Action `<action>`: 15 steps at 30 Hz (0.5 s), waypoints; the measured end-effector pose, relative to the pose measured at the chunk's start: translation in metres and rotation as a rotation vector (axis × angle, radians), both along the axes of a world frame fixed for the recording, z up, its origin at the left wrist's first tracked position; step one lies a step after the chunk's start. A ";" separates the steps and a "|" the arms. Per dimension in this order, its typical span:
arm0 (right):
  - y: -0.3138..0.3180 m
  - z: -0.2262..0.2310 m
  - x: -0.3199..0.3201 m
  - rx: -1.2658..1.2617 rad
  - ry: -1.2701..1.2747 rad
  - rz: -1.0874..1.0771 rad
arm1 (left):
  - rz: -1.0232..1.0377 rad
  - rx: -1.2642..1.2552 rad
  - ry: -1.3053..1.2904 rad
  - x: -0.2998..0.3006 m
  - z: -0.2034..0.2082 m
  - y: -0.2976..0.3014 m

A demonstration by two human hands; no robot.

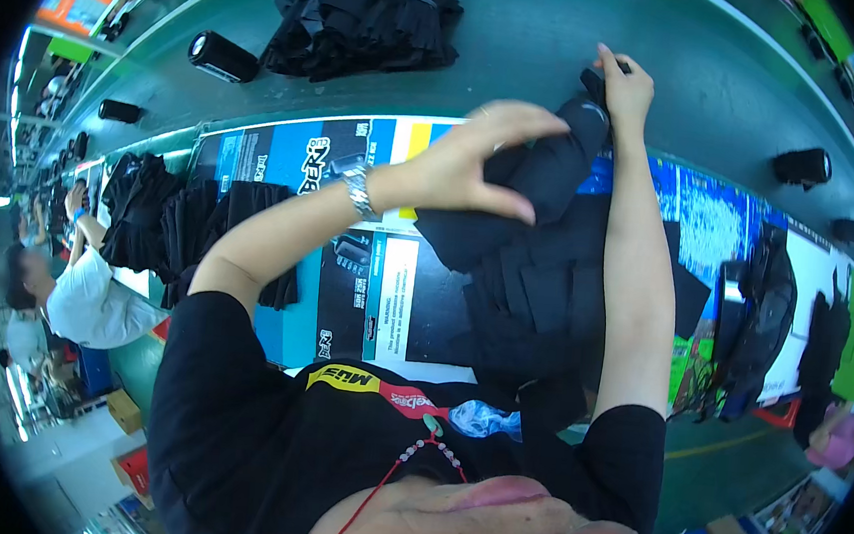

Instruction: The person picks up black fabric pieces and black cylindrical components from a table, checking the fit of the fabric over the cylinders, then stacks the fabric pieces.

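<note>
My left hand (485, 161), a metal watch on its wrist, reaches over the table with thumb and fingers spread apart. It is slightly blurred and holds nothing that I can see. Beyond it, my right hand (628, 90) stretches far forward, its fingers pinched on the upper end of a black cloth piece (571, 153). Whether anything is inside that cloth cannot be seen. Nearer to me, a pile of flat black cloth pieces (540, 296) lies layered on the printed table covering (344, 301), partly behind my right forearm.
A tied bundle of black cloth (361, 21) sits on the green conveyor belt (526, 34). Black cylinders resembling speakers (225, 57) (803, 167) stand along the belt. More black cloth stacks (155, 216) lie at left, near a seated person (94, 291). Dark items (761, 293) lie at right.
</note>
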State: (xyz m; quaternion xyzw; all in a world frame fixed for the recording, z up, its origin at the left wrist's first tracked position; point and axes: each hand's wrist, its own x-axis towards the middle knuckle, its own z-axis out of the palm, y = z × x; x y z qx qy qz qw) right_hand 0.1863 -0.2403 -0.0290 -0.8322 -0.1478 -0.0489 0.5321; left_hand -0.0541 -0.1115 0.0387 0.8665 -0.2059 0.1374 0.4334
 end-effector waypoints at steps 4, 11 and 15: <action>-0.004 -0.010 0.006 0.013 0.001 -0.018 | -0.026 0.357 -0.111 0.017 -0.020 -0.032; -0.012 0.006 0.012 0.403 -0.011 -0.070 | 0.151 0.013 -0.201 0.099 -0.011 -0.022; -0.010 0.032 -0.004 0.526 -0.155 -0.041 | 0.504 -0.698 0.332 0.154 -0.006 -0.013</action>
